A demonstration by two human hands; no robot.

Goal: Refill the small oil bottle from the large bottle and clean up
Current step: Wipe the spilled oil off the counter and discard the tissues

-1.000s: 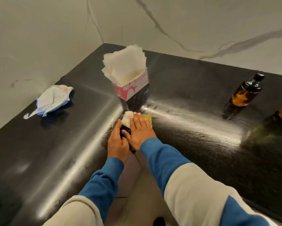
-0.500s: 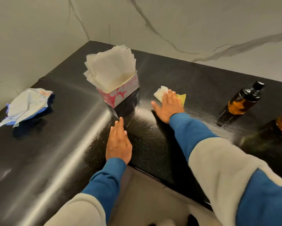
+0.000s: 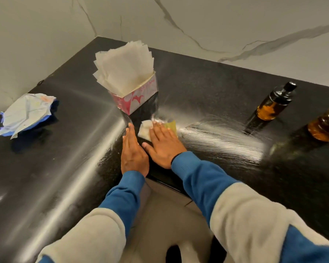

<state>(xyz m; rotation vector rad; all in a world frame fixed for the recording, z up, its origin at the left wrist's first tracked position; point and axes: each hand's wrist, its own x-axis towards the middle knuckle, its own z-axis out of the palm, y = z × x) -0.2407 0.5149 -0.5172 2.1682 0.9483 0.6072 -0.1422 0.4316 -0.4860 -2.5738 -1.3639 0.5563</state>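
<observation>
Two hands lie flat, fingers straight: the right hand presses a tissue onto the worktop, the left hand rests beside it. Oily streaks run toward 3 o'clock, nearer the right hand, ending by the small oil bottle.

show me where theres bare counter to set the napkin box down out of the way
Free: the dark stretch between the crumpled wrapper and the napkin box, and the back strip between the box and the small oil bottle. Crowded: by the box, where the right hand presses a tissue beside the left hand, and the right edge by the large bottle.
</observation>
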